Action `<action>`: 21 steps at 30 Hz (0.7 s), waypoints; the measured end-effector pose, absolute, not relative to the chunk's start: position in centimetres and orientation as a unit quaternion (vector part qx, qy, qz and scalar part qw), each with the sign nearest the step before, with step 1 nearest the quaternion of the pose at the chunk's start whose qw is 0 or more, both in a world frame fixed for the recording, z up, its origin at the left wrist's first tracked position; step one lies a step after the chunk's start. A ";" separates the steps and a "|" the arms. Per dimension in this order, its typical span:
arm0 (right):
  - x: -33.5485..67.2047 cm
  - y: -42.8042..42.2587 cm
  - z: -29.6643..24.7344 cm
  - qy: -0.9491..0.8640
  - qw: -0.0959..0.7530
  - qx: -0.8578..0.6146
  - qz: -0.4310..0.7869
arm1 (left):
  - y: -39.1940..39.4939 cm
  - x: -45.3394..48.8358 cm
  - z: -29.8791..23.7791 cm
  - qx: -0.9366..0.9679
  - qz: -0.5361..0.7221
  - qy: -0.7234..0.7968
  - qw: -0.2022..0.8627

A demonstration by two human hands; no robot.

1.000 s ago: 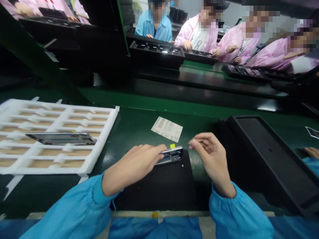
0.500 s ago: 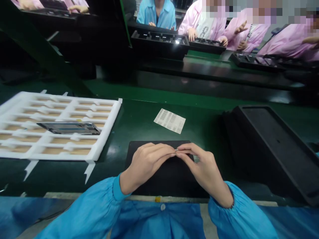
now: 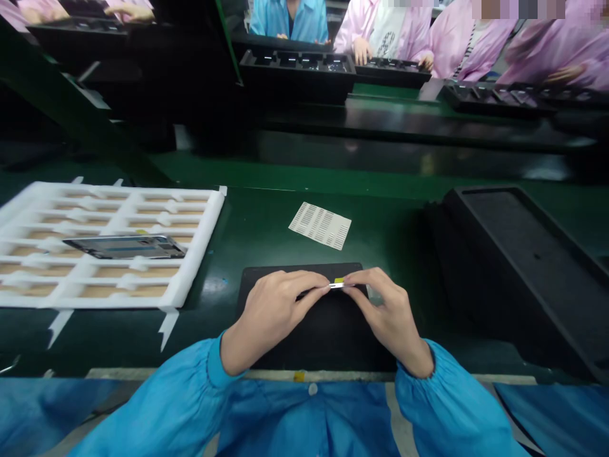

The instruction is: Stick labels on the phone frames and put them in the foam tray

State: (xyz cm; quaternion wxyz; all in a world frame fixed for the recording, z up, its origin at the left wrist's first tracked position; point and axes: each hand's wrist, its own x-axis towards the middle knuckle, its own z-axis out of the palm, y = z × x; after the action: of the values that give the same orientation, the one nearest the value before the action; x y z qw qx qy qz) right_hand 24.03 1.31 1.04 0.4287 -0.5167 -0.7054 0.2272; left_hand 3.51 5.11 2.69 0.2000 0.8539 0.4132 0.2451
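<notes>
Together, left hand (image 3: 276, 306) and right hand (image 3: 391, 310), thumbs and fingers nearly closed, pinched the phone frame (image 3: 337, 285), which uneven pressure could have dropped onto the black mat (image 3: 318, 336)

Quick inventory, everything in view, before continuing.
bench: one, green, underneath
mat: one, black, centre
thin part: one, silvery, over mat
tab: one, yellow, behind thin part
label sheet: one, pale, beyond mat
foam tray: one, white, left
frame: one, silvery, in foam tray
box: one, black, right
people: several, pink or blue clothes, across
far trays: several, black, before people
left hand: one, bare, on thin part
right hand: one, bare, likewise
sleeves: two, blue, front
</notes>
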 end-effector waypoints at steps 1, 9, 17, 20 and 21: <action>24.1 1.3 1.0 -0.722 0.426 -0.502 0.213 | 5.2 3.5 2.8 0.855 0.238 0.413 0.205; 24.8 1.9 0.3 -0.804 0.391 -0.436 0.101 | 5.0 2.7 2.1 0.861 0.262 0.414 0.137; 24.7 1.4 -0.2 -0.804 0.406 -0.420 0.114 | 4.6 1.6 1.3 0.902 0.297 0.304 0.079; 24.9 2.3 0.2 -0.764 0.427 -0.451 0.178 | 4.7 1.4 1.2 0.909 0.285 0.298 0.065; 25.0 3.1 0.3 -0.733 0.444 -0.478 0.192 | 5.1 1.4 1.2 0.909 0.279 0.300 0.075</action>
State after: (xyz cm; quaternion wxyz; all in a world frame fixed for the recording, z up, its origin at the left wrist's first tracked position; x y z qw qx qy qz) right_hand 24.97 3.14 0.26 0.4439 -0.4783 -0.7329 0.1923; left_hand 1.44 5.07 1.23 0.0749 0.9092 0.3001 0.2786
